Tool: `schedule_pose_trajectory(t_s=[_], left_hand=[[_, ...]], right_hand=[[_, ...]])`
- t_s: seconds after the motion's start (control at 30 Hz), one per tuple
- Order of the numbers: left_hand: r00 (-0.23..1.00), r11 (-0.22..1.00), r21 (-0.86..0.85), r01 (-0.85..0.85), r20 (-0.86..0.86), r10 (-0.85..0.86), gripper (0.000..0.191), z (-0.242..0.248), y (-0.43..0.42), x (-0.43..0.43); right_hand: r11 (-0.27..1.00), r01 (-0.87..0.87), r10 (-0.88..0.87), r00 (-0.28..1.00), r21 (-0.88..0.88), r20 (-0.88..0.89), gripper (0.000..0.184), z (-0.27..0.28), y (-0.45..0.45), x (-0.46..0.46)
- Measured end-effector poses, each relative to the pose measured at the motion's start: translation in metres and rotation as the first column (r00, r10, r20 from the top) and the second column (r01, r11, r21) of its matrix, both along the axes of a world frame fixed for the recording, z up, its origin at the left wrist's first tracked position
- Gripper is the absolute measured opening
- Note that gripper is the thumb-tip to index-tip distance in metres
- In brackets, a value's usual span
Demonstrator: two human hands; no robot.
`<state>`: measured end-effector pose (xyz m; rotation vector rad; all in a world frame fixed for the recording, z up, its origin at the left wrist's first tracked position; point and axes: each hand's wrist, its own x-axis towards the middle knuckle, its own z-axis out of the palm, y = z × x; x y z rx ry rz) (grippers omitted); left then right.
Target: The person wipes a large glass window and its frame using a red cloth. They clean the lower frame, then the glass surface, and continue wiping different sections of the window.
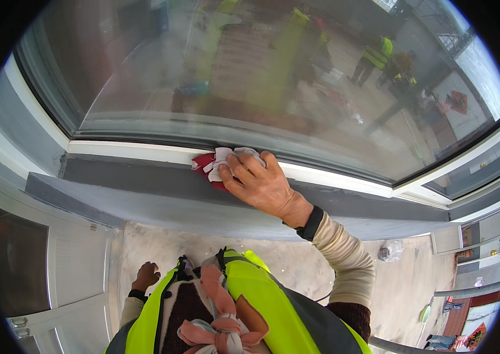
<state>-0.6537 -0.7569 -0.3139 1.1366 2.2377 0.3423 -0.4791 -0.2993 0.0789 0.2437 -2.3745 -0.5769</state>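
My right hand (256, 181) grips a crumpled white and dark red cloth (211, 164). It presses the cloth on the white lower frame (152, 151) of a large window, close to the black seal below the glass. Part of the cloth hangs over the dark grey sill (113, 175). Above the hand stands the window pane (241, 75), hazy and full of reflections. Low beside my body hangs my left hand (147, 276), its fingers loosely curled; whether they hold anything cannot be made out.
A light grey door (79, 261) with metal handles (20, 327) stands at my left. Behind me on the concrete floor (290, 261) lies a clear plastic bag (390, 251). A green-headed tool (425, 314) is farther right. People in yellow vests appear reflected in the glass.
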Motion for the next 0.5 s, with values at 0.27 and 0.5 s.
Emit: schedule_pose_trajectory(t_s=[0.27,0.5], left_hand=[[0.996,0.996,0.033,0.082,-0.021,-0.082,0.023,-0.006,0.030,0.017],[0.995,0.983,0.151,0.101,-0.021,-0.098,0.022,-0.017,0.036,0.036]], right_hand=[[0.997,0.074,-0.074,0.997,-0.007,-0.030,0.032,-0.003,0.046,0.081],[0.978,0.209,-0.209,0.977,-0.009,-0.045,0.034,-0.005,0.084,0.157]])
